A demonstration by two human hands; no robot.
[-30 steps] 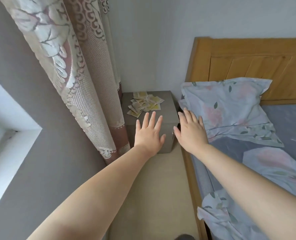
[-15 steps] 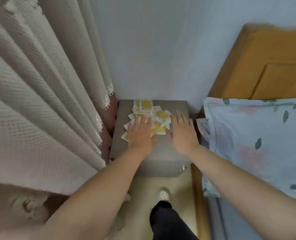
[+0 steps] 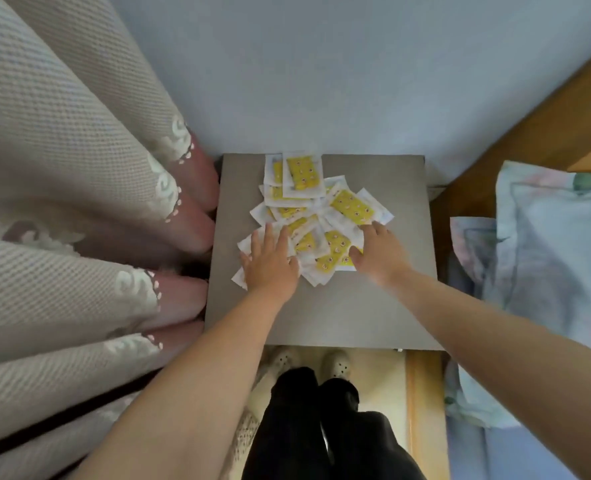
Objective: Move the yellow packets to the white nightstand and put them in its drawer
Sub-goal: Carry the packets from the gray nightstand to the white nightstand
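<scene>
Two bare hands rest on a loose heap of yellow packets [image 3: 351,206], white-edged sachets that overlap at all angles on the flat top of a grey cabinet [image 3: 339,306]. The heap spreads from the middle of that top toward its 12 o'clock edge, where two packets lie almost square to the wall [image 3: 321,64]. The left hand [image 3: 271,263] lies palm down at the heap's 7 o'clock, fingers straight and a little spread, covering several packets without gripping any. The right hand [image 3: 379,249] sits at the heap's 4 o'clock, slightly blurred, its thumb held apart and its fingers laid on the packets' edges, with nothing seen pinched between them. At the cabinet's 9 o'clock a beige woven curtain [image 3: 62,202] hangs in thick folds with a pale lace trim, touching the cabinet's side. At 3 o'clock a wooden headboard [image 3: 529,133] rises above a pale floral pillow [image 3: 546,244]. At 6 o'clock, just beyond the cabinet's near edge, the person's black trousers [image 3: 321,427] and white perforated shoes [image 3: 337,363] stand on a light floor.
</scene>
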